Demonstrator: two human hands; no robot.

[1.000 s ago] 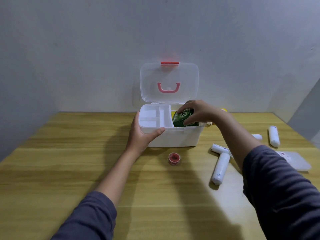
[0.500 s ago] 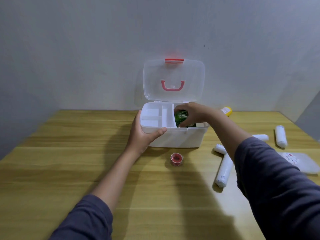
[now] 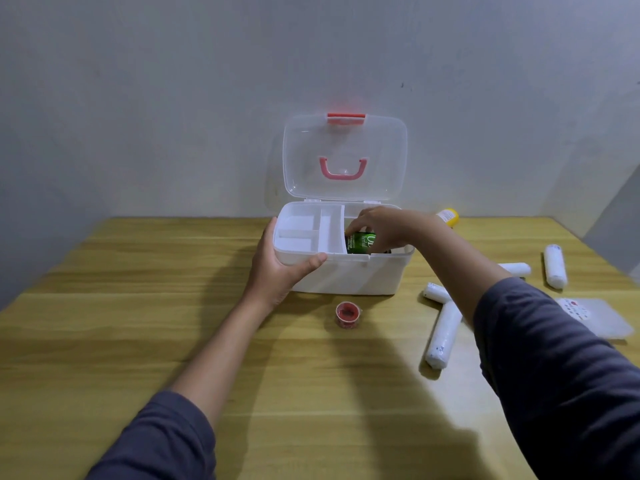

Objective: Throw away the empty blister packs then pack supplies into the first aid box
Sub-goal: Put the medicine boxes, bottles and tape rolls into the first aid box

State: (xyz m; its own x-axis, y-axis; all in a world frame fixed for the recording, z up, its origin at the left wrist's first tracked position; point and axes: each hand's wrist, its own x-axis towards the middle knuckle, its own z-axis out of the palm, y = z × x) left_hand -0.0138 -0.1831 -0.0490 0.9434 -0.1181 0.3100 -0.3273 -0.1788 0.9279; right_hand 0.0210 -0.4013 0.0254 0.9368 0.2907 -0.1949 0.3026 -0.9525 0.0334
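Note:
A white first aid box (image 3: 349,276) stands open on the wooden table, its clear lid (image 3: 344,157) upright with a pink handle. A white divided tray (image 3: 304,232) fills the box's left half. My left hand (image 3: 277,268) grips the box's front left corner. My right hand (image 3: 379,228) reaches into the right half, shut on a green box (image 3: 362,242) that sits partly below the rim. Several white gauze rolls (image 3: 443,336) lie to the right of the box. A small red tape roll (image 3: 347,315) lies in front of it.
A yellow-capped bottle (image 3: 448,216) lies behind my right forearm near the wall. A flat translucent pouch (image 3: 595,317) rests at the table's right edge. The grey wall stands close behind the box. The table's left half is bare wood.
My right hand has lowered the green box deeper into the first aid box's right half. My left hand has stayed on the front left corner.

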